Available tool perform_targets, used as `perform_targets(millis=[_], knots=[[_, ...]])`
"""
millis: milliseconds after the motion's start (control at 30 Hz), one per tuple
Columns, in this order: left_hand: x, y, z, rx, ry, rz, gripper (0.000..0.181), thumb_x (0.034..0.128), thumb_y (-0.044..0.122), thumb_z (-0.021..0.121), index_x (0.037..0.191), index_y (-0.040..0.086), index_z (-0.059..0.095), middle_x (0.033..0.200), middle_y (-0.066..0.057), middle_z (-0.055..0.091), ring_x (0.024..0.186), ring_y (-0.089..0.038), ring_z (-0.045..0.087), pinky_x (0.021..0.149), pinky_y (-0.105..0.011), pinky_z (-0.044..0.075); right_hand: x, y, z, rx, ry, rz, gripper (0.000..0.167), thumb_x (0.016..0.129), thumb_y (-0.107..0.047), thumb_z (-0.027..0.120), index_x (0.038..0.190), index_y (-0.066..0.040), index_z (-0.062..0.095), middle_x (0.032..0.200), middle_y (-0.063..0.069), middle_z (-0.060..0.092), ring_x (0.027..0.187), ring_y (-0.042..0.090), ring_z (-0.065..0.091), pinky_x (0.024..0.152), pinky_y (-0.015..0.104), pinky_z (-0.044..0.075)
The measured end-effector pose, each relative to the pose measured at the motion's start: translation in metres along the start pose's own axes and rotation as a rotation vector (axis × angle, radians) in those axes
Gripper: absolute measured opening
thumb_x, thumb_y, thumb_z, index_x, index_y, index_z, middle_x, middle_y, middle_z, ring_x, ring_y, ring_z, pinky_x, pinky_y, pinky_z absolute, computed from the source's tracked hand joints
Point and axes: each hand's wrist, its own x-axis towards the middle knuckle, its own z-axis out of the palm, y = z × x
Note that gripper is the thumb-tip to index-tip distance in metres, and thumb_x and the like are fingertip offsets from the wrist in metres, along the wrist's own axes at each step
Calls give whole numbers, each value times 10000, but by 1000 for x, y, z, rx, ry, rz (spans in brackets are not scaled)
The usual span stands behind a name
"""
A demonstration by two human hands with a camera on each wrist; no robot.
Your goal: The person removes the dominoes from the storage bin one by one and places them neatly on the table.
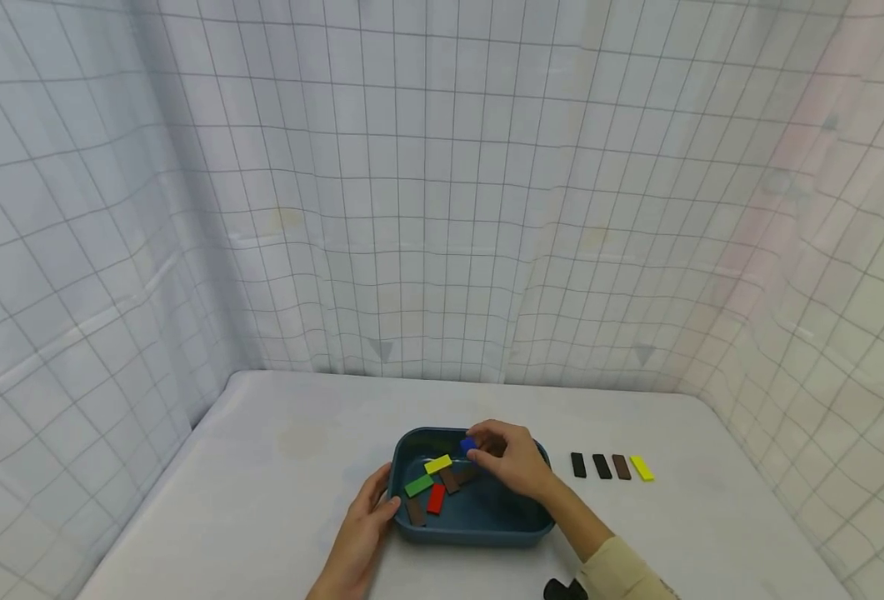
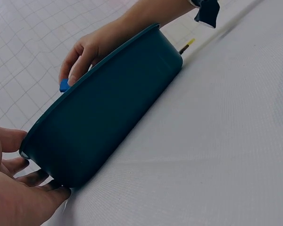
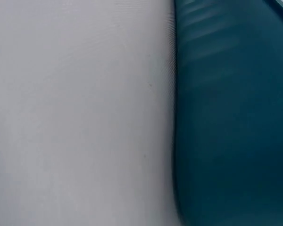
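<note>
Between the thumb and fingers of my right hand is a small blue block, pinched over the back part of a dark teal plastic tub. The left wrist view shows this blue block just above the tub's rim. My left hand grips the tub's left end, thumb at the rim and fingers along the outer wall. Inside the tub lie a yellow block, a green block, a red block and several brown blocks. Only the tub's outer wall and tabletop appear in the right wrist view.
Right of the tub, a spaced row on the white table holds two black blocks, a brown block and a yellow block. A black object shows near my right sleeve. Grid-patterned white curtains surround the table.
</note>
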Motion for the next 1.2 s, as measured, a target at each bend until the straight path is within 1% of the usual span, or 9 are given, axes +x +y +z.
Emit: perform_targets(millis=[100,167,233,333,400,600,833,967,1200], knots=[[0,-1,0,0,-6,-1,616,1085,65,481,1621,-19,189,1671,-284,119,1531,-467,85,1208,-594,158,-3,1,-4,-11,70,-30,271,939,-26,754,1207,-18,718,971,80,733,791,132,674,673,290,585],[-1,-1,1,-1,-8,-3,617,1086,67,479,1621,-19,184,1672,-285,114,1531,-470,81,1208,-595,155,-4,-11,-11,-25,77,-32,264,929,6,751,1192,19,721,969,109,740,786,144,676,670,290,584],[0,-1,2,0,-4,-5,620,1087,72,481,1622,-17,182,1674,-283,110,1532,-466,79,1208,-596,152,-7,-14,-18,-33,68,-16,258,923,4,759,1177,29,728,980,115,748,791,146,678,672,290,582],[-1,-1,3,1,6,-4,617,1087,66,477,1622,-18,181,1674,-286,105,1537,-454,69,1209,-598,145,-12,-17,-33,-39,45,58,259,928,-64,779,1172,13,737,992,83,754,821,147,692,699,292,583],[0,-1,3,2,10,-3,616,1087,67,476,1621,-19,181,1673,-288,103,1539,-447,64,1208,-599,142,-17,-6,-42,-26,44,120,264,936,-124,785,1177,-24,741,1005,47,755,855,151,704,731,297,587],[0,-2,2,5,16,-2,616,1089,68,476,1622,-19,179,1672,-289,109,1539,-447,62,1208,-598,147,-33,1,-69,-28,39,276,239,948,-216,781,1148,-91,738,1027,24,757,928,174,727,800,302,587],[1,-2,0,8,20,1,612,1089,62,472,1623,-14,183,1674,-284,104,1541,-442,63,1208,-597,148,-48,7,-87,14,32,322,261,960,-183,765,1158,-24,707,1018,85,758,898,212,738,773,333,598],[1,-1,1,15,21,-4,613,1088,62,473,1623,-15,183,1672,-289,104,1540,-443,66,1206,-600,150,-57,8,-96,-1,35,387,257,959,-195,768,1155,-40,704,1003,72,759,864,211,729,720,379,602],[1,-1,2,20,20,5,606,1090,60,467,1622,-16,186,1672,-286,111,1541,-437,70,1207,-600,152,-75,10,-116,2,24,464,276,946,-176,778,1145,-11,682,993,91,757,883,225,725,773,351,580]])
